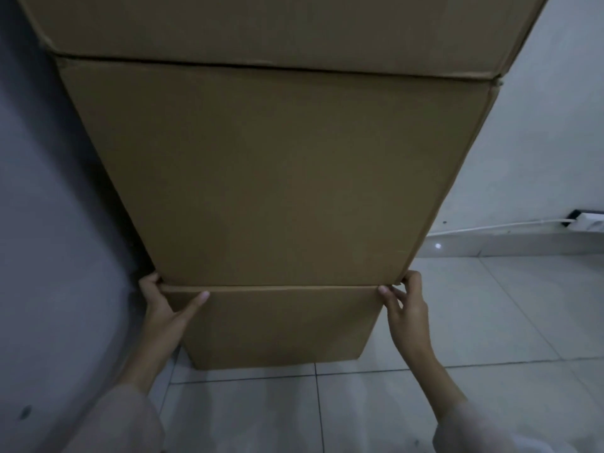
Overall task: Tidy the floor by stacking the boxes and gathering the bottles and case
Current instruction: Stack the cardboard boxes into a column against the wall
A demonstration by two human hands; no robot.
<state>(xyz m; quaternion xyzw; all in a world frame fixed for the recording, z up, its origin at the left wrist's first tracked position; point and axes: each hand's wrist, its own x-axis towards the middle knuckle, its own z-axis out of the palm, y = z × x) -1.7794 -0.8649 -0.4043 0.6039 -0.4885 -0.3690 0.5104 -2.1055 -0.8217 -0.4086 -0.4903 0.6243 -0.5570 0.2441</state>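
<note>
Three brown cardboard boxes stand stacked in front of me. The bottom box rests on the tiled floor, the middle box sits on it, and the top box runs out of the frame. My left hand grips the bottom box's upper left corner, thumb across its front and fingers round the side. At the seam on the right, my right hand pinches the middle box's lower right corner. No bottles or case are in view.
A grey wall runs close along the left of the stack. A white wall stands behind on the right, with a power strip and a white cable along its base. Pale floor tiles spread to the right and front.
</note>
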